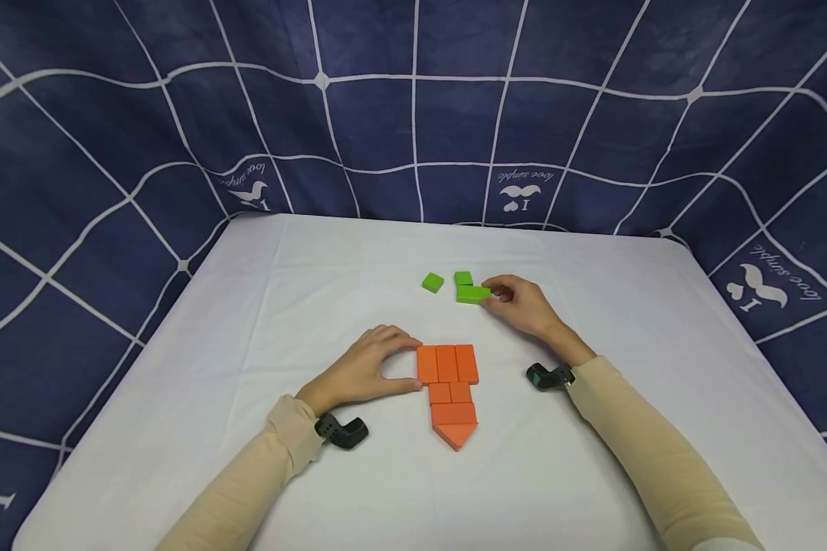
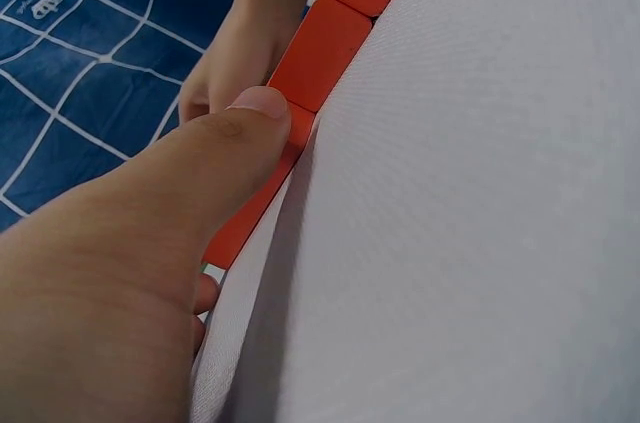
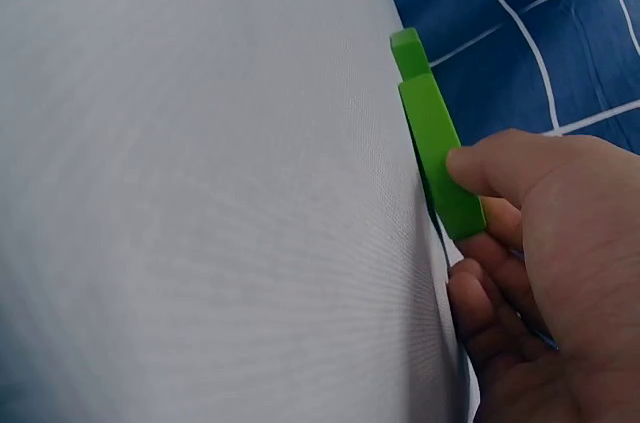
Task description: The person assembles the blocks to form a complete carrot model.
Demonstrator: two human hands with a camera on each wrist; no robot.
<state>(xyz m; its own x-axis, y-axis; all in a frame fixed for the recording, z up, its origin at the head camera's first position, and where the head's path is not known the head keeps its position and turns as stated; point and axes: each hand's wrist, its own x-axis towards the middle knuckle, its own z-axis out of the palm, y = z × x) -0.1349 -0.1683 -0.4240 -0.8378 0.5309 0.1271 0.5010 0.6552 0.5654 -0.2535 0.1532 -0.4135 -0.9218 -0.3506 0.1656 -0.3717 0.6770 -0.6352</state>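
Note:
On the white table, flat orange blocks lie together in a column: three upright rectangles side by side, two small squares, a wide rectangle and a triangle pointing toward me. My left hand holds the leftmost upright orange block by its ends, index finger at the far corner, thumb at the near one. Farther off, my right hand pinches the right end of a long green block between thumb and fingers. A small green block sits against its far side.
Another green block, turned at an angle, lies left of that pair. Dark blue checked cloth hangs behind the table and along both sides. Each wrist wears a black camera on a strap.

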